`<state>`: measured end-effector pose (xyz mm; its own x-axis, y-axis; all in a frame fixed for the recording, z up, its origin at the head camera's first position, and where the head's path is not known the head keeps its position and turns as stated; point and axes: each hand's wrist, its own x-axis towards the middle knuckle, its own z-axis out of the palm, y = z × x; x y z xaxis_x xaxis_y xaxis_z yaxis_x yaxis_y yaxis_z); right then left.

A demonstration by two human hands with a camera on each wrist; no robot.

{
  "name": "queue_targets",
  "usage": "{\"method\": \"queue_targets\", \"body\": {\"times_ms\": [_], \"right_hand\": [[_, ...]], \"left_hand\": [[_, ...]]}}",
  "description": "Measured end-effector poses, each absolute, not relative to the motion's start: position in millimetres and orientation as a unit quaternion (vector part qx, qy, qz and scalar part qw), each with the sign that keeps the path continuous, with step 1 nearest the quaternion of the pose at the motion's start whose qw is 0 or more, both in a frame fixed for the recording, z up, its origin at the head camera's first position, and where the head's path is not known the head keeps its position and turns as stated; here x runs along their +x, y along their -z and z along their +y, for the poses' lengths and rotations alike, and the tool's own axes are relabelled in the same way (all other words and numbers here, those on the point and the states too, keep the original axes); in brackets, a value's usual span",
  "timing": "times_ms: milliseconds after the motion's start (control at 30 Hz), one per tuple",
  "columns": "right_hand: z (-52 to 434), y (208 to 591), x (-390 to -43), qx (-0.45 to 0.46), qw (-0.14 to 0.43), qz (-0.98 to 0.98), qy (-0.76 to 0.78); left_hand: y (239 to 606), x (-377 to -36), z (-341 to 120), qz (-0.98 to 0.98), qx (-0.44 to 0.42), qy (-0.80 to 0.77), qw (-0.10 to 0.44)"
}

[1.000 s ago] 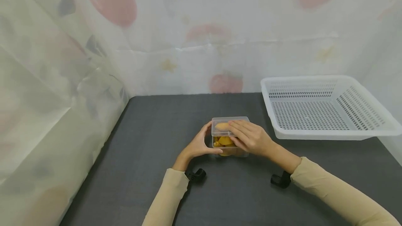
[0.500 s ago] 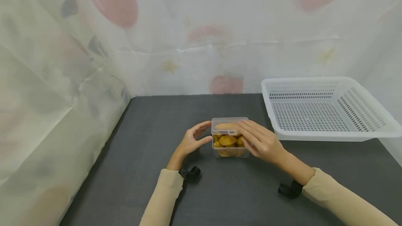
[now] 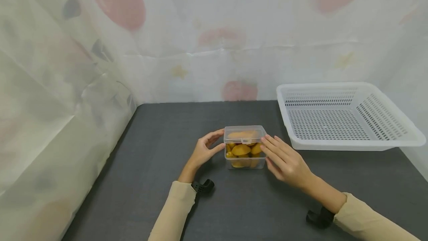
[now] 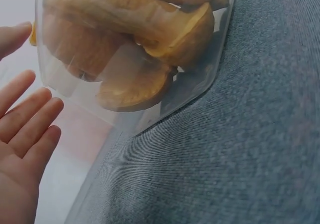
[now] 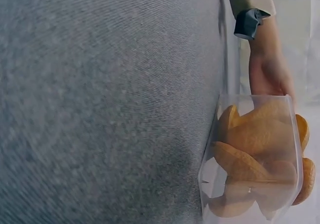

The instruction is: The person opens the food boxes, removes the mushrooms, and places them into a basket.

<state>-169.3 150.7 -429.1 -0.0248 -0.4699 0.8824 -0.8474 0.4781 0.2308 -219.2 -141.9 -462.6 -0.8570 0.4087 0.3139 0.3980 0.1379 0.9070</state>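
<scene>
Two hands: both beside one box.
Table [image 3: 167, 181]: dark, bears everything.
Basket [image 3: 347, 142]: white, far right.
Box [image 3: 245, 147]: mid-table, lid on, yellow pieces inside.
Left hand [image 3: 203, 151]: fingers loose, near its side.
Right hand [image 3: 288, 161]: flat, fingertips just touching.
Risk: a bump may slide the box.

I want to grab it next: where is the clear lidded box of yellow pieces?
Head view: clear lidded box mid-table between both hands, white basket to its right.

Clear box [image 3: 245, 146] of orange-yellow pieces [image 3: 242, 149], dark grey table [image 3: 160, 166], white perforated basket [image 3: 347, 142].
</scene>
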Motion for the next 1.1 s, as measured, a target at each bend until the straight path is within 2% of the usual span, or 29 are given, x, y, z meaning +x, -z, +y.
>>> {"method": "queue_targets", "body": {"times_ms": [600,833,1100], "right_hand": [[146.1,422.6,-175.1,0.434,0.477,-0.738,-0.199],[141.5,414.3,-181.6,0.404,0.475,-0.756,-0.199],[138.2,407.0,-193.3,0.384,0.456,-0.779,-0.197]], "left_hand": [[465.0,-218.0,-130.1,0.777,0.217,-0.590,0.023],[463.4,-218.0,-129.0,0.757,0.258,-0.599,0.037],[463.1,-218.9,-129.9,0.753,0.266,-0.601,0.034]]}}
